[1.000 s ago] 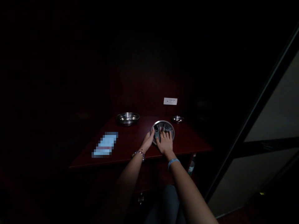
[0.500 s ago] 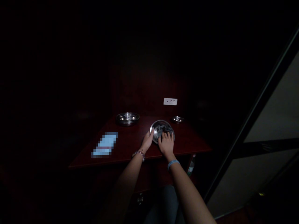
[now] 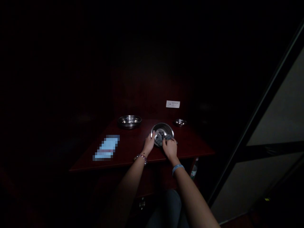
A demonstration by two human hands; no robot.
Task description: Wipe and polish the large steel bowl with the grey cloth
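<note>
A shiny metal bowl (image 3: 168,128) is tilted above the front part of the dark red table (image 3: 133,148). My left hand (image 3: 149,143) grips its left rim, thumb on the inside. A grey cloth (image 3: 159,139) lies bunched in the bowl and over its lower right rim. My right hand (image 3: 170,148) is closed on the cloth at that rim, fingers bent. Farther back on the left sit stacked metal bowls (image 3: 129,121), and a small metal dish (image 3: 180,122) is at the back right.
A blurred light-blue patch (image 3: 107,147) lies at the table's left. Behind the table, a white socket panel (image 3: 173,104) is on the wall. A bottle (image 3: 194,169) stands below the table's right front edge.
My right hand has drawn its fingers in around the cloth and shifted slightly down. The cloth is bunched lower, baring more of the bowl's upper inside. The bowl has moved slightly left.
</note>
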